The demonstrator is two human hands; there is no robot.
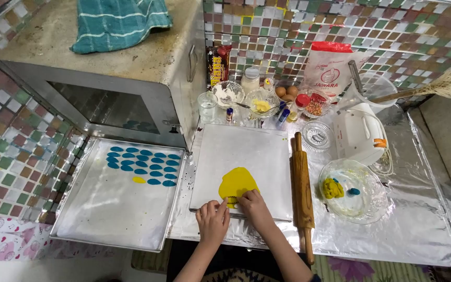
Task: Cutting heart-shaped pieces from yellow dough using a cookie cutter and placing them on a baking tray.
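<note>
At the left end of the foil-covered worktop [424, 235], below the steel oven [105, 89], a baking tray [105, 219] carries rows of blue dough ovals [143, 167] along its far edge, with a single yellow oval [139, 180] at the near left of the group; most of the tray is bare. On the grey board [246, 151] beside it lies the rolled yellow dough [236, 183], near the board's near edge. The left hand [213, 222] presses curled fingers at the sheet's near rim, holding nothing I can make out; the right hand [252, 204] lies on the dough, whatever is under it hidden. A rolling pin [302, 193] rests just beside the board. Further right, a glass bowl [358, 209] holds small yellow and blue lumps. By my judgement, blue cutting is largely done and yellow has barely begun.
</note>
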